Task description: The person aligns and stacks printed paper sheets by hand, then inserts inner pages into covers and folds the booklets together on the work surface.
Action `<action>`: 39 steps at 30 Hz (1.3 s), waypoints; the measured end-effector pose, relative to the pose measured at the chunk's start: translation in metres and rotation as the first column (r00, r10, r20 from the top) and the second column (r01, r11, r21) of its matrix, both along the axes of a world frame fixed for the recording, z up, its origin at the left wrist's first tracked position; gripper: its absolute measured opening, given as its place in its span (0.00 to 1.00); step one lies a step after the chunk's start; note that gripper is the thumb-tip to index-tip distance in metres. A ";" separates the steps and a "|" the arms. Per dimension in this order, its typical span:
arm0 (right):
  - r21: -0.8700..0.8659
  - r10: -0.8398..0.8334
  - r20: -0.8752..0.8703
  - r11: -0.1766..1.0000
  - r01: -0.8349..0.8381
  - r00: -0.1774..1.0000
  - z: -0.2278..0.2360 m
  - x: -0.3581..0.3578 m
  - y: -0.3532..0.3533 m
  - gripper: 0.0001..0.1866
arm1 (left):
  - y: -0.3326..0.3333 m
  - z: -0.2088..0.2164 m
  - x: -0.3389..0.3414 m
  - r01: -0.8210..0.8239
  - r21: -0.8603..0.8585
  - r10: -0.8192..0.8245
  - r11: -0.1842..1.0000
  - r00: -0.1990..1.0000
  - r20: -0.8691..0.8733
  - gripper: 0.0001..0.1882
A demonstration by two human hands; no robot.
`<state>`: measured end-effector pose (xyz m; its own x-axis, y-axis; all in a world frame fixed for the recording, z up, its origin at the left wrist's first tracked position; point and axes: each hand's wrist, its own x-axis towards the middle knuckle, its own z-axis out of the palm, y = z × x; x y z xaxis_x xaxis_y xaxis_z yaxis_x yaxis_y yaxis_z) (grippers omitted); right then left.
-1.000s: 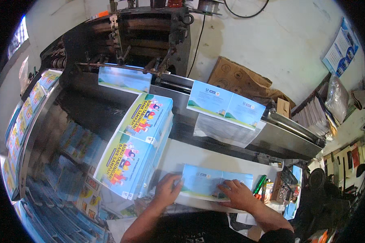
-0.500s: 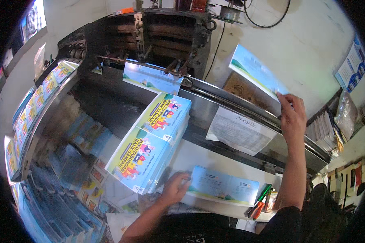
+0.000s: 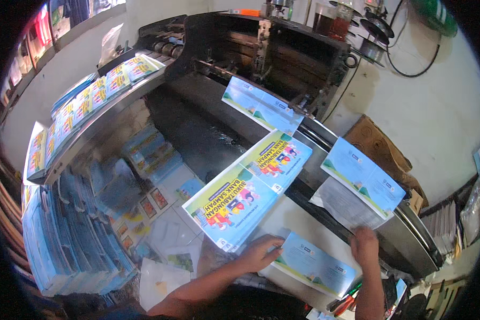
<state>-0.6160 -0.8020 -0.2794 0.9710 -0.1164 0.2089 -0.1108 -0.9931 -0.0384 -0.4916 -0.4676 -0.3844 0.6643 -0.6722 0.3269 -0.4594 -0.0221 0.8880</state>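
Note:
My left hand (image 3: 260, 254) has its thumb and fingers closed at the left edge of a blue printed booklet (image 3: 317, 264) lying on the white tabletop. My right hand (image 3: 365, 246), blurred and bent at the fingers, is just below another opened blue booklet (image 3: 364, 173) draped over the machine's metal rail; whether it holds anything is unclear. Farther left along the rail hangs a similar booklet (image 3: 262, 106), under the machine head. To the left of my left hand rises a stack of booklets (image 3: 248, 186) with yellow and blue covers.
The dark machine (image 3: 298, 58) stands across the back. A row of booklets (image 3: 85, 109) lies on a ledge at left, above tall blue piles (image 3: 77, 245). Pliers (image 3: 344, 305) with coloured handles lie by my right forearm. A cardboard piece (image 3: 373, 144) leans behind the rail.
My right hand has come down and nearer, leaving the booklet it held up now draped on the rail. My left hand stays at the tabletop booklet. The whole view has shifted leftward.

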 end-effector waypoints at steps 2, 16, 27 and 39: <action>0.149 0.070 -0.172 0.988 -0.044 0.983 -0.002 -0.027 0.032 0.22 | 0.001 -0.003 0.000 -0.002 0.004 0.002 1.000 1.000 -0.030 0.14; 0.393 0.094 -0.487 0.912 0.121 0.869 0.026 -0.064 0.016 0.11 | -0.003 -0.004 -0.002 -0.072 -0.023 0.073 0.997 0.996 0.056 0.17; -0.333 0.087 0.558 0.934 0.127 0.825 0.127 0.096 -0.066 0.24 | -0.006 -0.014 -0.008 -0.040 -0.008 0.039 0.999 0.989 -0.141 0.17; 0.009 0.063 0.035 0.998 -0.064 0.997 0.001 0.008 0.010 0.15 | -0.001 -0.023 -0.005 -0.026 0.043 0.027 0.999 1.000 -0.014 0.16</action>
<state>-0.6085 -0.7915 -0.2783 0.9687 -0.0571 0.2418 -0.0460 -0.9976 -0.0513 -0.4966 -0.4682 -0.4075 0.6866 -0.6675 0.2881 -0.4451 -0.0727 0.8925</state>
